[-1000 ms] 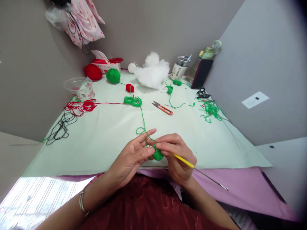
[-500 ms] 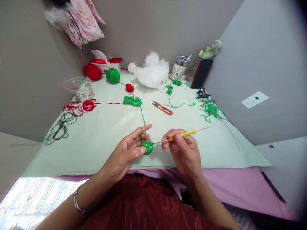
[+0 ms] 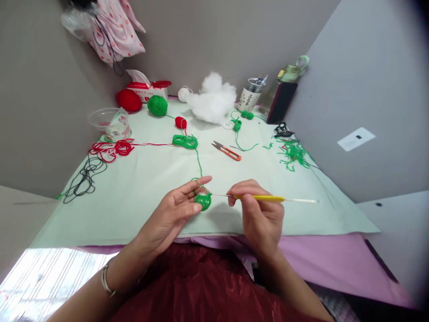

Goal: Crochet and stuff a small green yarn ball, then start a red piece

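My left hand (image 3: 177, 205) pinches a small green crocheted piece (image 3: 203, 202), rounded, with white showing through its stitches and at its top. Green yarn (image 3: 199, 161) loops over the raised left index finger and runs back to a wound green hank (image 3: 185, 141). In my right hand (image 3: 259, 210) is a crochet hook with a yellow handle (image 3: 268, 198), held like a pen and nearly level. Its thin metal tip meets the upper right edge of the green piece; whether it is inside a stitch is too small to tell.
Orange-handled thread snips (image 3: 228, 151) lie beyond my hands. White stuffing (image 3: 214, 100), a green yarn ball (image 3: 157, 106) and a red yarn ball (image 3: 129, 100) stand farther back. Green scraps (image 3: 295, 154) lie right, near a propped phone (image 3: 282, 103); black cord (image 3: 86, 176) lies left.
The hook has swung from an upward slant to nearly level and its back end has moved right. The green piece has tilted and shifted slightly left and up, showing more white at its top.
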